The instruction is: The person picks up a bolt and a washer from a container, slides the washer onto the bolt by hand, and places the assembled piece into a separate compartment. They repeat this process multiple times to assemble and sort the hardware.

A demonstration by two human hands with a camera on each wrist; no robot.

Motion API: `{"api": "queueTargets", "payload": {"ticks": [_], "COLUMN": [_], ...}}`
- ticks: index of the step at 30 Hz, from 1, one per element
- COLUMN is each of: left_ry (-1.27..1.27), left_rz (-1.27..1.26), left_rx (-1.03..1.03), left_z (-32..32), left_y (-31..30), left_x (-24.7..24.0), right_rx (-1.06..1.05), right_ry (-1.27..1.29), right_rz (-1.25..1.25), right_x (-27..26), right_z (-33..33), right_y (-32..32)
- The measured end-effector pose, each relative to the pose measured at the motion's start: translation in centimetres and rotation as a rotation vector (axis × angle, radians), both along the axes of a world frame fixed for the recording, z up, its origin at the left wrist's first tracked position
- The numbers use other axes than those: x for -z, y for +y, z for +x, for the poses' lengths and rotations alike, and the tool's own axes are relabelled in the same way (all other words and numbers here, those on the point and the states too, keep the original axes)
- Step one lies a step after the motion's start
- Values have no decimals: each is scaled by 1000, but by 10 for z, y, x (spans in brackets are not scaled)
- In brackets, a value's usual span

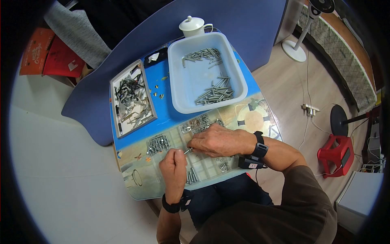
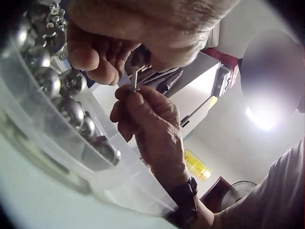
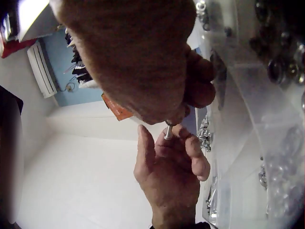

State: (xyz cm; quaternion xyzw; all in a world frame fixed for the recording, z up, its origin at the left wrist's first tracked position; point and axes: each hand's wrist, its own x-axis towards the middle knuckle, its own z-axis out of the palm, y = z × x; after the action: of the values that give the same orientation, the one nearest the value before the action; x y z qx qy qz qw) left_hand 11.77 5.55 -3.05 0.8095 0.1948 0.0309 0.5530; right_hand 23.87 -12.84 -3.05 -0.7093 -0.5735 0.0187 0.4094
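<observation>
Over a clear compartment box [image 1: 202,166], my right hand [image 1: 217,140] pinches a small silver bolt [image 3: 168,131] between thumb and fingertips. A thin ring-like piece shows on the bolt at those fingertips in the left wrist view. My left hand [image 1: 174,171] is close in front, its fingers bent loosely and its thumb apart from them in the right wrist view. The bolt's free end points at the left fingers and overlaps them there. Short bolts [image 1: 158,144] lie heaped beyond the left hand, and more bolts [image 1: 191,176] fill a compartment beside it.
A white plastic tub [image 1: 191,85] holding loose long bolts stands behind the box. To its left is a shallow tray [image 1: 152,112] of mixed black and silver hardware. A lidded white mug [image 1: 192,26] stands at the back, by a blue partition [image 1: 252,32].
</observation>
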Motion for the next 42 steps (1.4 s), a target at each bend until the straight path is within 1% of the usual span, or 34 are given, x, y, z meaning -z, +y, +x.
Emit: {"api": "queueTargets", "payload": {"ticks": [2, 5, 9, 11, 12, 14, 15, 17, 18, 20, 21, 23, 27, 29, 30, 32, 33, 35, 36, 38, 42], "left_ry": [-273, -336, -289, -165, -164, -14, -13, -171, -170, -331, -331, -327, -292, -196, -195, -67, -66, -226, -226, -342, -347], "left_rz": [-37, -9, 21, 98, 97, -32, -32, 50, 48, -121, -121, -8, -7, 151, 151, 63, 63, 0, 0, -14, 68], "left_rx": [76, 84, 64, 75, 75, 1, 1, 95, 97, -8, -10, 56, 42, 100, 100, 59, 60, 58, 60, 3, 41], "left_z": [-2, -3, -4, -4, -3, 0, -1, -2, -1, 1, 1, -2, -3, -3, -3, -1, -1, -2, -1, 1, -2], "left_y": [-2, -10, 0, 5, 3, -1, 1, 7, 2, -12, -11, -9, 2, 9, 9, 7, 7, 6, -1, -16, -4], "left_x": [2, -2, 12, 12, 8, -2, 1, 12, 8, -5, -4, -1, 16, 19, 17, 10, 11, 14, 9, -7, 9], "right_rx": [-13, -18, 1, -8, -8, 0, 0, -3, -1, -11, -12, -2, 6, 0, 0, -5, -5, -5, -3, -6, 5], "right_ry": [-51, -63, -74, -55, -55, 3, 4, 19, 20, 24, 24, -9, -12, 4, 4, -45, -45, -43, -43, -41, -65], "right_rz": [10, 13, -24, 0, -1, -23, -23, -1, -2, 2, 2, 14, 19, 5, 5, -28, -28, -19, -19, -34, -23], "right_x": [2, 6, 6, 5, 4, 0, 0, 0, 1, 3, 3, 4, 3, 1, 3, 7, 7, 7, 6, 4, 9], "right_z": [1, 2, 1, 1, 1, -1, -1, 0, 0, 0, 1, 0, 0, -1, 0, 2, 2, 2, 2, 2, 1], "right_y": [-1, 0, 1, 1, 1, 1, 1, 0, 0, 0, 1, 1, 1, 1, 1, 1, 1, 1, 0, 0, 1]}}
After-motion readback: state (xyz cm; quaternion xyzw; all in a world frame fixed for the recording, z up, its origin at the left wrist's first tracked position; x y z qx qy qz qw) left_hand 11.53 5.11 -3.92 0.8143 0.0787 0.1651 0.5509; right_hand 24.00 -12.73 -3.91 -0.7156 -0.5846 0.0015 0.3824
